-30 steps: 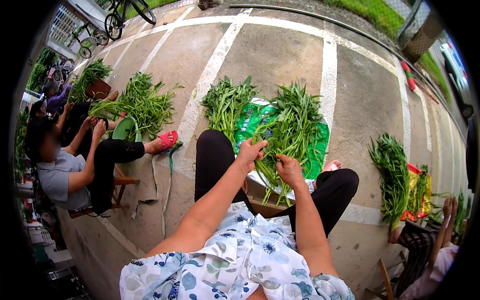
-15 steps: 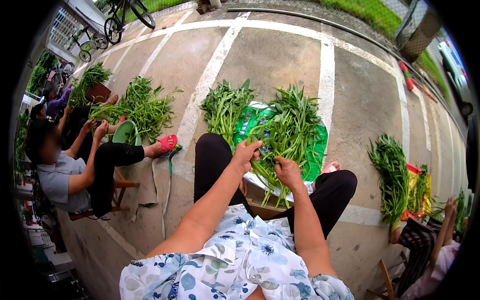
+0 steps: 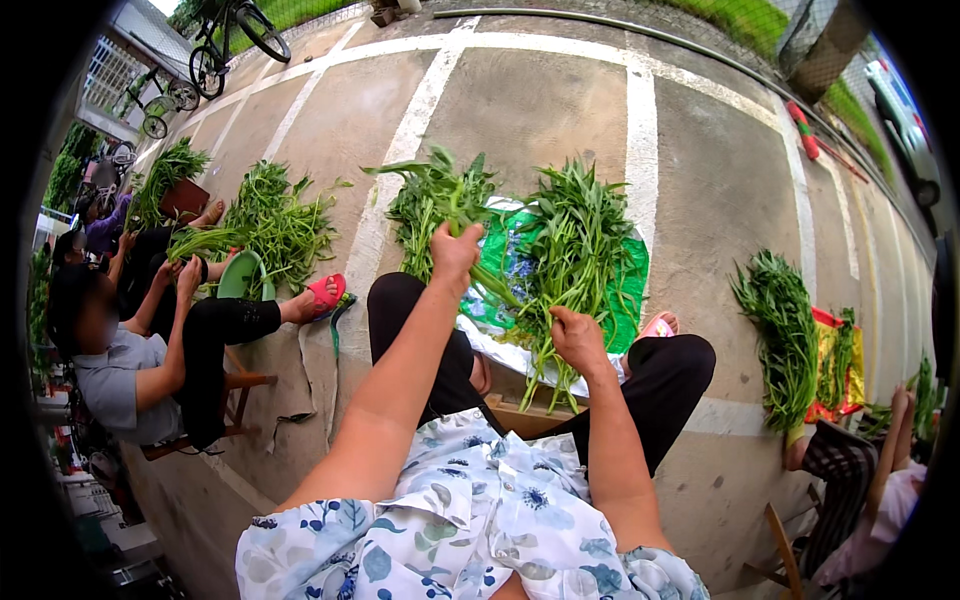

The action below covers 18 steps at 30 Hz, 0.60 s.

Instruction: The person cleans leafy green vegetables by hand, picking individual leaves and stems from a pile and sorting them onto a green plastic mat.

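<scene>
My left hand (image 3: 455, 250) is closed around a small bunch of water spinach (image 3: 452, 200), its leaves pointing away from me and its stems trailing below the fist. Beneath and behind that bunch lies the left pile of water spinach (image 3: 407, 214). My right hand (image 3: 579, 340) is closed in a pinch beside the stems of the larger right pile of water spinach (image 3: 578, 235); what its fingers hold, if anything, I cannot make out. The larger pile rests on a green and white plastic sack (image 3: 627, 292) spread between my feet.
To the left a seated person (image 3: 140, 350) handles greens near a green basin (image 3: 240, 275) and a heap of greens (image 3: 280, 225). At right, more greens (image 3: 775, 335) lie beside a red and yellow sack (image 3: 828, 320), near another person's arms (image 3: 893, 450). Bicycles (image 3: 235, 45) stand far left.
My left hand has moved forward and left with the bunch of water spinach, away from my right hand and over the left pile. My right hand has stayed nearly in place.
</scene>
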Motion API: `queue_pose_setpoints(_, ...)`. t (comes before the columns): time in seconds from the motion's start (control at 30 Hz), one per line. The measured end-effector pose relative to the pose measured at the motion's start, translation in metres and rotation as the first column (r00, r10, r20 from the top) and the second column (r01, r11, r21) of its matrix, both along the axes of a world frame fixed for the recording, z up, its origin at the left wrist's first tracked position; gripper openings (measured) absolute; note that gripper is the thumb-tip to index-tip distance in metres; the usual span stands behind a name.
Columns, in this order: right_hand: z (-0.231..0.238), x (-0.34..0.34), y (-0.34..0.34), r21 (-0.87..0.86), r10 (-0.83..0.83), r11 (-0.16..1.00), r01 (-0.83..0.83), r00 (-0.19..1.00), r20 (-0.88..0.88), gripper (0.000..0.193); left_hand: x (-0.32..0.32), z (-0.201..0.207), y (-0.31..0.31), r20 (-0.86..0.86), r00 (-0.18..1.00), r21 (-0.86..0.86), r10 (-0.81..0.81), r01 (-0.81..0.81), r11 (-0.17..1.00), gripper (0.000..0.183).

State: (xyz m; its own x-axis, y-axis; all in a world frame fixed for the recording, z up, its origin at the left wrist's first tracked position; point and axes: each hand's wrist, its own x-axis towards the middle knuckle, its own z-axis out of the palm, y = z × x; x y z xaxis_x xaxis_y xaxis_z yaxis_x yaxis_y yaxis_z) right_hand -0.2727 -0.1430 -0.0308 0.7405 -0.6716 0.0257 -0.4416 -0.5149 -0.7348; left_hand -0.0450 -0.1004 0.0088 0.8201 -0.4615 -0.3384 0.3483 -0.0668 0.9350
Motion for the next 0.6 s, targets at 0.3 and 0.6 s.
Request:
queue_pose_setpoints(0.3, 0.019, -0.006, -0.007, 0.029, -0.096, 0.995, 0.094, 0.993, 0.075, 0.019, -0.078, -0.016, 0.043, -0.343, 0.919, -0.123, -0.191, 0.158, 0.980, 0.015)
queue_pose_setpoints(0.6, 0.062, 0.002, 0.001, 0.526, -0.204, 0.850, -0.016, 0.911, 0.358, 0.023, -0.071, 0.013, 0.051, -0.504, 0.817, -0.280, -0.280, 0.152, 0.948, 0.011)
